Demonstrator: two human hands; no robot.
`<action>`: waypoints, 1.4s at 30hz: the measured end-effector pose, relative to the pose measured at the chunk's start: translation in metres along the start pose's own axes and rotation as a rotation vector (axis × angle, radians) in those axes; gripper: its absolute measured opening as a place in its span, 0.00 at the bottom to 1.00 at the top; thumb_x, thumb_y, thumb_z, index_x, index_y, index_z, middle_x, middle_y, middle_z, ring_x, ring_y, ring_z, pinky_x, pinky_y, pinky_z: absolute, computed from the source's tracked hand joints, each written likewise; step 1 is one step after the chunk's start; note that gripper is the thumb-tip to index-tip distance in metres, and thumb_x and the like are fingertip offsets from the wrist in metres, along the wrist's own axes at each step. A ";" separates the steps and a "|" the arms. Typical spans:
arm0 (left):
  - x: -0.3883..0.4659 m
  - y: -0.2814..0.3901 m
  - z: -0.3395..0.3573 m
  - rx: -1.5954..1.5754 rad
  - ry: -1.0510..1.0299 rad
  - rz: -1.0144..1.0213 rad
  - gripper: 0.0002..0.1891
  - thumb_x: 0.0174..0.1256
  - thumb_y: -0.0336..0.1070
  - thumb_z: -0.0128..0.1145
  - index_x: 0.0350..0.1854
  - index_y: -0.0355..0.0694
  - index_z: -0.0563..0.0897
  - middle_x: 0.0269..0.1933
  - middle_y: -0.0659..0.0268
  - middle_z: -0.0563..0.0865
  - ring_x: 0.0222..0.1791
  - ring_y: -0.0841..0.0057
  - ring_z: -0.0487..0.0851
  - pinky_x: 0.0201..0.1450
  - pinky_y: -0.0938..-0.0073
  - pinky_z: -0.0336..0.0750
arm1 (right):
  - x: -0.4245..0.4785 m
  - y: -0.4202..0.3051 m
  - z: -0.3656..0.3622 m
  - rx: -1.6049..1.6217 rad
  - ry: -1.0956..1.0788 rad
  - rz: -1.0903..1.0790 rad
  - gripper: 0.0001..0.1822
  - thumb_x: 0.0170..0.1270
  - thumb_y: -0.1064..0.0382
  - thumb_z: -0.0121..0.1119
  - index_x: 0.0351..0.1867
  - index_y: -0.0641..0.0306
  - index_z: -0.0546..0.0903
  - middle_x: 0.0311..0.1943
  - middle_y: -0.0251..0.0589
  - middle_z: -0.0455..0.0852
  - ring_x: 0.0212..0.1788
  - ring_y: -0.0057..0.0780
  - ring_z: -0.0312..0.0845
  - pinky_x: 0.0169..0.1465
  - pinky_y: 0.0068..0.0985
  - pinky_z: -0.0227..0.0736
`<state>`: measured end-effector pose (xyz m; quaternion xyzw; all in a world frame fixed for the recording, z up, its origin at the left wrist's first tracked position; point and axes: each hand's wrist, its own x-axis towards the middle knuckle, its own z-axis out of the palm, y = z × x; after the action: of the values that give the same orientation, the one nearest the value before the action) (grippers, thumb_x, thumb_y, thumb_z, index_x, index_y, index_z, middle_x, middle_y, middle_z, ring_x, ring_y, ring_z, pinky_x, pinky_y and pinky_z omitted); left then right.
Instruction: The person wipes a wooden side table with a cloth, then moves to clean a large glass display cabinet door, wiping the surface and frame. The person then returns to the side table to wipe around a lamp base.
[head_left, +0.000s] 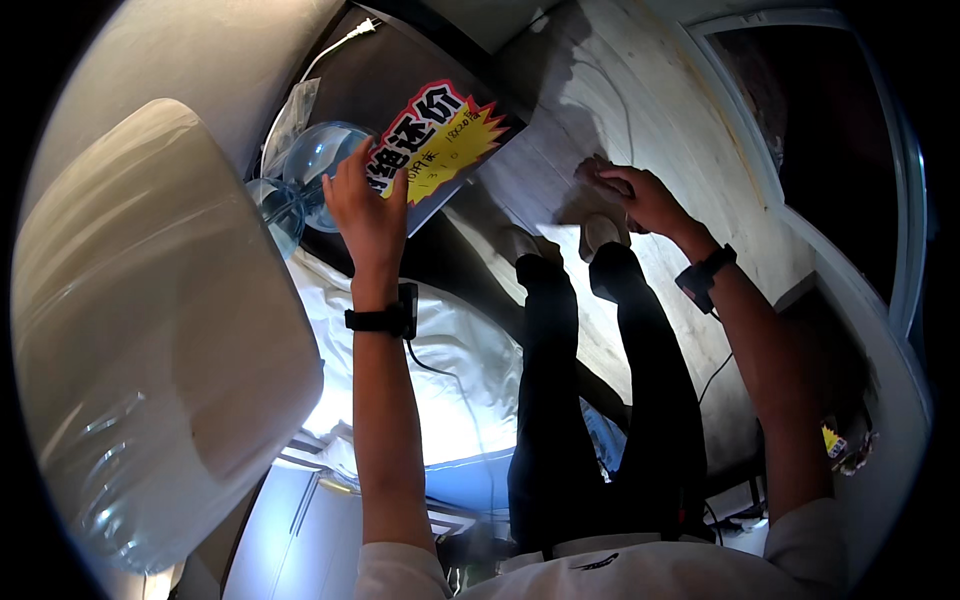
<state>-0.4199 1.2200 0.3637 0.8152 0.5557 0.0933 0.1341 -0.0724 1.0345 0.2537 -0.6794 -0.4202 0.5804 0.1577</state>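
My left hand (365, 206) is over a dark tabletop (420, 52), fingers spread and nothing visible between them. Its thumb and fingers overlap a red-edged yellow sign card (450, 139) bearing printed and handwritten writing; whether they touch it is unclear. Just left of this hand are two rounded, clear bluish vessels (322, 154), partly hidden by my fingers. Over the floor on the other side, my right hand (649, 199) has its fingers bent together. A blurred brownish shape (592, 171) shows at its fingertips; I cannot make out whether it is something held or shadow.
A white cable with a plug (364, 28) lies on the dark top. White plastic-wrapped bedding or a mattress (457, 352) sits below my left forearm. A large pale padded panel (172, 322) fills the left. Wood-look floor (660, 112) leads to a framed dark opening (817, 135). Thin cables trail from both wristbands.
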 end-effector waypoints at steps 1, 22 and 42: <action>0.004 -0.006 0.000 -0.030 -0.016 -0.002 0.25 0.61 0.32 0.75 0.62 0.43 0.84 0.53 0.59 0.89 0.58 0.58 0.86 0.79 0.46 0.63 | -0.003 0.004 0.003 0.023 -0.027 0.086 0.17 0.75 0.70 0.61 0.63 0.62 0.84 0.47 0.49 0.94 0.43 0.39 0.92 0.49 0.33 0.84; -0.126 -0.032 -0.071 -0.301 -0.140 -0.121 0.10 0.70 0.18 0.62 0.50 0.34 0.86 0.49 0.54 0.87 0.53 0.54 0.86 0.60 0.62 0.78 | 0.010 -0.061 0.021 -0.079 0.158 -0.431 0.22 0.73 0.73 0.63 0.68 0.64 0.81 0.63 0.48 0.89 0.65 0.43 0.86 0.68 0.32 0.79; -0.155 -0.121 -0.061 0.113 0.074 -0.426 0.23 0.70 0.28 0.66 0.67 0.34 0.82 0.59 0.54 0.88 0.60 0.58 0.84 0.71 0.58 0.73 | 0.050 -0.118 0.071 -0.232 0.237 -0.498 0.30 0.62 0.72 0.61 0.69 0.57 0.82 0.68 0.43 0.84 0.69 0.46 0.77 0.74 0.38 0.73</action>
<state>-0.6012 1.1243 0.3817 0.6815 0.7244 0.0613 0.0842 -0.1852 1.1236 0.2841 -0.6320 -0.6163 0.3885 0.2644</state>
